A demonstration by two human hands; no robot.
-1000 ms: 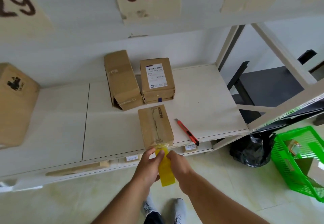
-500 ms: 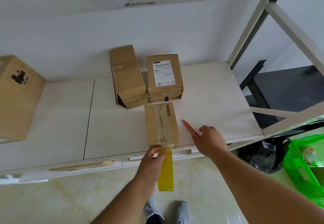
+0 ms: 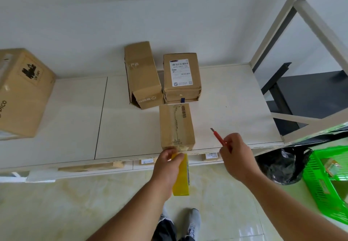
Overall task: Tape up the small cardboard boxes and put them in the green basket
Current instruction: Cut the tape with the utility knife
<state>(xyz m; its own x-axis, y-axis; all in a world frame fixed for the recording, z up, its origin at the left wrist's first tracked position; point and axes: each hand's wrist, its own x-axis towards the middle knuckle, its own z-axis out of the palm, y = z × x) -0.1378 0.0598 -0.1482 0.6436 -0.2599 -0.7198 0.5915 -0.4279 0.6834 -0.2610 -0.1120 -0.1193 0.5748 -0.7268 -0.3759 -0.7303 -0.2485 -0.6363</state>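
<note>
Cardboard box (image 3: 176, 125) sits at the shelf's (image 3: 235, 97) front edge while the left hand (image 3: 166, 167) grips the yellow tape roll (image 3: 181, 176) stuck to it and the right hand (image 3: 236, 155) pinches the red utility knife (image 3: 218, 138); a careless cut could nick fingers or drag the box off.

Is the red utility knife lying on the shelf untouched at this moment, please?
No, the right hand grips the red utility knife and holds it tilted, blade end up, above the shelf.
</note>
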